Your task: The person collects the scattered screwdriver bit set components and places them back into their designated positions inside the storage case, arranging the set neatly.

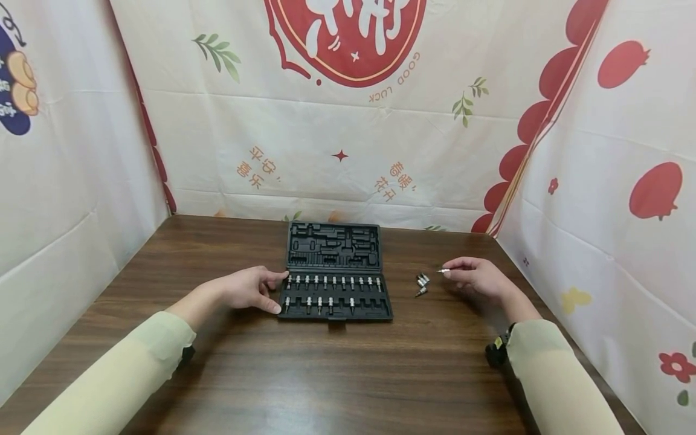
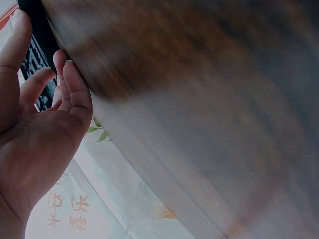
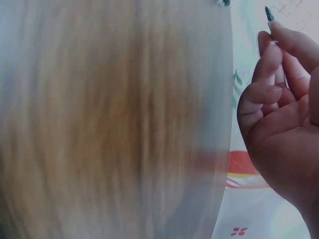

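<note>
A black tool case (image 1: pixel 335 311) lies unfolded on the table, with two rows of bit sockets in its near half. The back row (image 1: pixel 334 281) is long; the front row has several bit sockets and gaps between them. My left hand (image 1: pixel 247 289) touches the case's left edge with thumb and fingertips, also seen beside the case in the left wrist view. At the right, my right hand (image 1: pixel 478 278) pinches one bit socket (image 3: pixel 269 14) between thumb and fingers, its dark tip pointing outward. Several loose bit sockets (image 1: pixel 422 280) lie between the case and this hand.
The case's raised lid (image 1: pixel 334 244) has moulded recesses and stands toward the back. A brown wooden table (image 1: pixel 337 374) carries everything. Printed white cloth (image 1: pixel 326 121) hangs behind it and along both sides.
</note>
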`<state>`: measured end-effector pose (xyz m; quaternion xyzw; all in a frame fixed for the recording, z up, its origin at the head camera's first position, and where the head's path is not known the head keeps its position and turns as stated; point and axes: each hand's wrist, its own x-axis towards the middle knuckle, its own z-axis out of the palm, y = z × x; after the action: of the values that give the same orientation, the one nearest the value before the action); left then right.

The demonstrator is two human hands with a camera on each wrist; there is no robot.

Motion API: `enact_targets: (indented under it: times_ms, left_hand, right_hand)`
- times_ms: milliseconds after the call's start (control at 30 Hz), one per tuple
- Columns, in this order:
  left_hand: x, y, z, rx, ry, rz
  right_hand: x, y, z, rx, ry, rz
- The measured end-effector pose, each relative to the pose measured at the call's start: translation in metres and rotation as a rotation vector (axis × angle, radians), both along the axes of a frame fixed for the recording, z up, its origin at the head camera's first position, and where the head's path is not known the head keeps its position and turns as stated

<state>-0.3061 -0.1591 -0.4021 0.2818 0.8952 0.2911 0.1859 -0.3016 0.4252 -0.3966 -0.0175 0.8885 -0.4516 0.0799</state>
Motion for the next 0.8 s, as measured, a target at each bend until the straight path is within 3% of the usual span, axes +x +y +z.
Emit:
enact_targets:
  times_ms: [333, 800]
  left_hand:
    - [0.0, -0.001, 0.001, -0.005, 0.006, -0.005]
    - [-0.003, 0.001, 0.002, -0.021, 0.015, -0.005]
  right_hand:
    - [-0.002, -0.037, 0.008, -0.235, 0.016, 0.054]
    - [-0.005, -0.092, 0.011, -0.212, -0.018, 0.128]
